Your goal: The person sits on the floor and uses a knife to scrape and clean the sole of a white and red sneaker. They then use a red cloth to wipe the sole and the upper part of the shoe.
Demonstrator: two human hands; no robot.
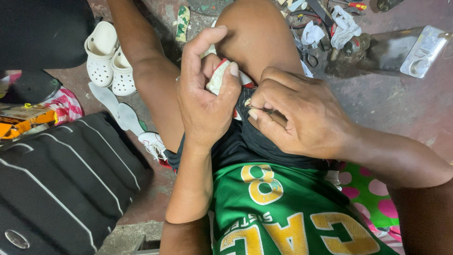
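Green jersey (288, 212) with yellow print fills the bottom edge, closest of all. Above it, the right hand (295, 118) pinches a thin needle-like tool (258, 108) between thumb and forefinger, fingers curled tight together. Just beside it, the left hand (204, 97) grips a white and red shoe (218, 75), thumb pressed on top, forefinger raised and bent. The shoe rests against the knee, over the black shorts (245, 141). Further out: white clogs (109, 59) on the floor to the left, a black suitcase (61, 184) lower left, tools and rags (330, 28) at the top.
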